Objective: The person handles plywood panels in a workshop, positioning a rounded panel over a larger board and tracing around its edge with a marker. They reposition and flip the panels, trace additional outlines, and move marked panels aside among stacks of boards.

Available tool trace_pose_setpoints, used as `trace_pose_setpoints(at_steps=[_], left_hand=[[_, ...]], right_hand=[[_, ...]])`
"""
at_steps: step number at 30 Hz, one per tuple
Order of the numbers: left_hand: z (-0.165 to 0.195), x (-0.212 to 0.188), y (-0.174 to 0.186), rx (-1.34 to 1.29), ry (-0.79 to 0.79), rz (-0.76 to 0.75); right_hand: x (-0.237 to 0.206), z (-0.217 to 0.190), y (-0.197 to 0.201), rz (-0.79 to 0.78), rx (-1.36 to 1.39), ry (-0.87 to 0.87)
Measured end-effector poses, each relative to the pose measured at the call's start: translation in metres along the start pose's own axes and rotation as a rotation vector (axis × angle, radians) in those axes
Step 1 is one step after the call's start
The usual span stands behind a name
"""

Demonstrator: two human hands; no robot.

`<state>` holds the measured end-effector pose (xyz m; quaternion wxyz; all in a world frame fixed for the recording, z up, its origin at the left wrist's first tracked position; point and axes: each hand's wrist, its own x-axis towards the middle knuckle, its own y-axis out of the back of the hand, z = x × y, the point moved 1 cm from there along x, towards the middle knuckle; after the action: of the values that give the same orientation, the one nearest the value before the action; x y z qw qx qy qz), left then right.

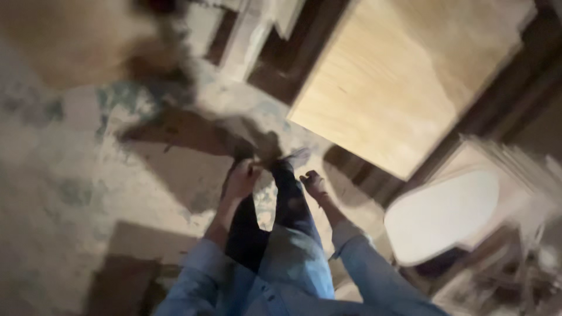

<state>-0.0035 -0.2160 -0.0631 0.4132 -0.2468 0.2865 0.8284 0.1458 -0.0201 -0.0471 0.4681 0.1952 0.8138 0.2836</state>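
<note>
Blurred downward view of a standing person in pale blue rolled sleeves and dark trousers. Left hand [242, 178] loosely curled, fingers together, empty as far as blur allows, hanging just before the left thigh. Right hand [314, 184] half open, fingers slightly apart, clamped on nothing, beside the right leg [291, 205]. Foot in a grey shoe [295, 157] stepping onto the dusty, stained concrete floor [76, 187]. Large pale rectangular plywood sheet [404, 82] lying ahead and to the right, well apart from both hands. White rounded oval board [442, 213] lower right, near the right forearm. Dark wooden planks [281, 64] beyond the plywood.
</note>
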Motion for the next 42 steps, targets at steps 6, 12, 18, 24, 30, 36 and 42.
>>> trace_pose_setpoints(at_steps=[6,12,18,24,30,36,42], left_hand=[[0.074,-0.015,-0.153,0.06,-0.297,-0.265],[0.131,-0.022,-0.322,0.058,-0.247,-0.565],[0.164,-0.052,-0.475,0.115,-0.251,-0.655],[0.173,-0.055,-0.535,0.295,-0.047,-0.532],[0.17,-0.077,-0.489,0.248,-0.232,-0.489],[0.165,-0.107,-0.378,0.353,-0.339,-0.48],[0.095,-0.093,-0.247,0.166,-0.359,-0.339]], right_hand=[[-0.049,0.152,0.048,0.191,0.318,-0.36],[-0.1,0.252,0.061,0.105,0.475,-0.578],[-0.159,0.333,0.044,0.223,1.153,-0.79],[-0.217,0.414,0.039,0.724,1.574,-1.127],[-0.264,0.488,0.071,1.211,1.272,-1.078],[-0.253,0.502,0.093,0.981,1.783,-0.724],[-0.209,0.449,0.064,0.981,1.602,-0.652]])
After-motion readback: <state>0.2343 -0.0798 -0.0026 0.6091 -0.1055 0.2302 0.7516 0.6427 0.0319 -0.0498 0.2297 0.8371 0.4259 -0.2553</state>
